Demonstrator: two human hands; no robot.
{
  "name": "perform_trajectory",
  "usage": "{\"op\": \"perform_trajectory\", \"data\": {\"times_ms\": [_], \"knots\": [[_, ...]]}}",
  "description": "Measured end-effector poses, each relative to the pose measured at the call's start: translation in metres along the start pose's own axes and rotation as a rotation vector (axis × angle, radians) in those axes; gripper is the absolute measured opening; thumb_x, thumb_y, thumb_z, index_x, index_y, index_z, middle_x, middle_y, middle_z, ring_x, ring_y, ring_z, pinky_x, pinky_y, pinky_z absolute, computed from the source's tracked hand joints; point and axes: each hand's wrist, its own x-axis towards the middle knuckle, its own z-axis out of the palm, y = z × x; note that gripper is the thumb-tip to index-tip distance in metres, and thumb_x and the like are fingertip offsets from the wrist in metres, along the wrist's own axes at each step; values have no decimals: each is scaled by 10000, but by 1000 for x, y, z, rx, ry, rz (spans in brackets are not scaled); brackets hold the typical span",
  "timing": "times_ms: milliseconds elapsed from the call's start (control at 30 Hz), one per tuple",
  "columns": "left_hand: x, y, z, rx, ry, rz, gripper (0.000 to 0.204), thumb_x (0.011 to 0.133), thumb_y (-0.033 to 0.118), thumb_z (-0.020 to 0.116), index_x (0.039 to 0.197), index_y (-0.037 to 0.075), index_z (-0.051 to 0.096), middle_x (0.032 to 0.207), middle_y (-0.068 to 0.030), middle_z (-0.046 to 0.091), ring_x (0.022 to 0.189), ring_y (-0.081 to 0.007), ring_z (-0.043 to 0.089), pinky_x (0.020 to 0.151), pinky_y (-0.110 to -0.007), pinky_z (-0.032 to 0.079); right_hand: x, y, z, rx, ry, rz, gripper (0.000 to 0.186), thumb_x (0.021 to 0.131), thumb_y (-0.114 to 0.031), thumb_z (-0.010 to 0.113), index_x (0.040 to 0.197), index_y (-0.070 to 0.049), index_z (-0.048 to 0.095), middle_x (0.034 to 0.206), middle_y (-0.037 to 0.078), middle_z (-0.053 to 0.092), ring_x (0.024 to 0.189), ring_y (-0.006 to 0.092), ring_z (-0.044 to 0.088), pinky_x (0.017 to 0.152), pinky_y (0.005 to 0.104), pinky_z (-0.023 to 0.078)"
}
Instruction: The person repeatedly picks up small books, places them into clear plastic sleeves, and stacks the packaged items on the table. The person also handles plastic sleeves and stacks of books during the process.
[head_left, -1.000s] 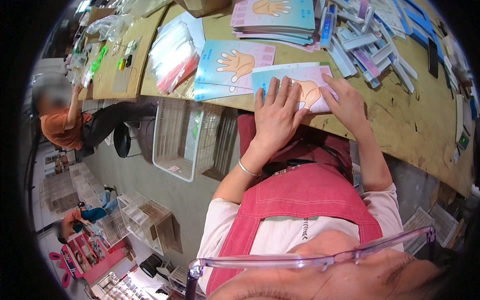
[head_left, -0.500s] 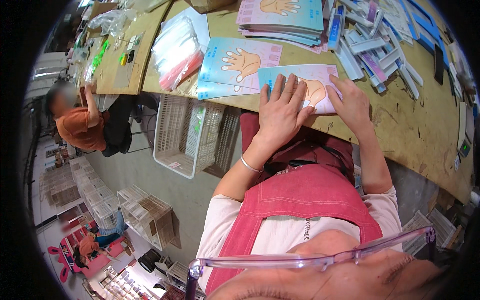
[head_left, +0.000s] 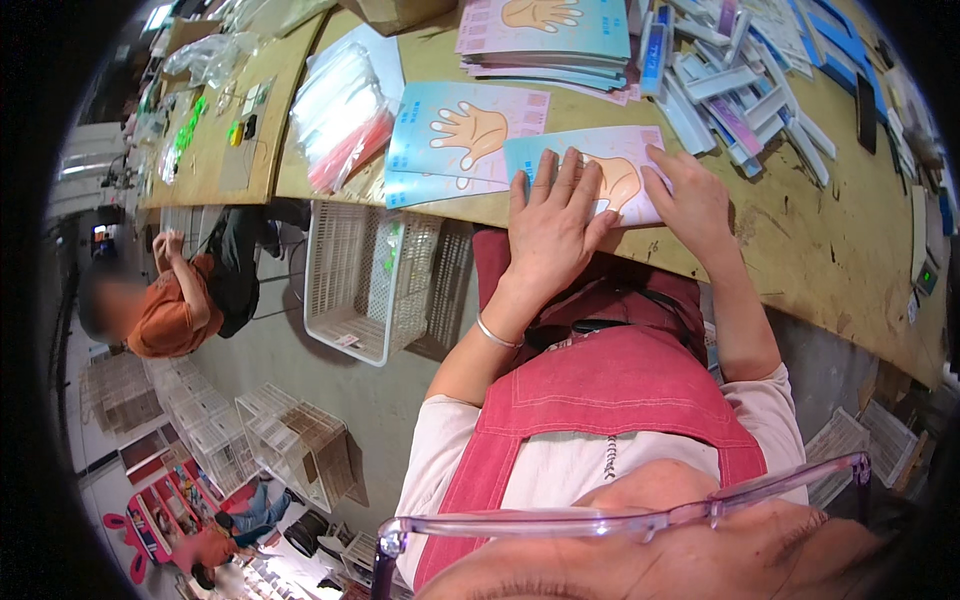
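Observation:
A pink and blue printed card (head_left: 628,150) with a cartoon hand on it lies at the table's front edge. Flat across its left part rests my left hand (head_left: 555,215), fingers stretched out over the drawing. At the card's right edge is my right hand (head_left: 695,200), its fingers bent and the thumb and forefinger closed on the border. Just left, two more cards of the same print (head_left: 455,130) overlap. A thick stack of such cards (head_left: 545,50) stands behind. Clear plastic bags with a pinkish-red end (head_left: 345,115) lie farther left.
Several white and blue narrow boxes (head_left: 735,100) are heaped at the back right, beside a blue frame-like item (head_left: 845,45) and a dark phone-like object (head_left: 866,112). A white plastic crate (head_left: 375,340) stands below the table's left. A person in orange (head_left: 175,315) is at the far left.
The forefinger of my right hand has moved up and curled at the card's right edge. My left hand stays flat on the card. The person in orange has shifted away from the far table.

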Motion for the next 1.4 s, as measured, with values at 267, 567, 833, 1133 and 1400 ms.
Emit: {"op": "perform_trajectory", "data": {"times_ms": [267, 567, 833, 1133, 1400], "knots": [[1, 1, 1, 11, -1, 3, 586, 1025, 492, 594, 1500, 148, 581, 1590, -154, 524, 1488, -400, 448, 1178, -656, 311, 2, -3, -2, -14, -17, 4, 333, 977, -310, 654, 1229, -113, 748, 922, 171, 703, 801, 391, 724, 702, 512, 570], [0, 0, 2, 3, 11, 11, 605, 1016, 482, 611, 1496, 116, 575, 1580, -171, 527, 1477, -414, 449, 1182, -646, 297, 3, -5, -1, -22, -33, 7, 335, 979, -305, 651, 1234, -109, 746, 944, 177, 704, 823, 395, 726, 721, 520, 572], [0, 1, 0, -11, 14, -7, 587, 1024, 503, 592, 1498, 155, 578, 1581, -158, 529, 1477, -405, 456, 1188, -637, 311, 1, -4, -1, -41, -44, 28, 332, 992, -307, 644, 1239, -113, 751, 976, 163, 701, 866, 386, 719, 740, 508, 567], [-1, 0, 2, -16, 34, -9, 584, 1019, 501, 598, 1475, 136, 587, 1573, -170, 529, 1473, -412, 455, 1185, -628, 318, 1, -3, 0, -44, -21, -2, 350, 993, -290, 638, 1269, -104, 748, 985, 156, 704, 865, 382, 714, 743, 496, 562], [-2, 1, 1, -42, 63, -4, 580, 1011, 491, 612, 1459, 123, 591, 1563, -177, 536, 1462, -417, 465, 1171, -627, 334, 1, -4, -4, -39, -50, 2, 346, 987, -275, 644, 1263, -96, 750, 985, 157, 706, 857, 383, 713, 753, 492, 560]]}}
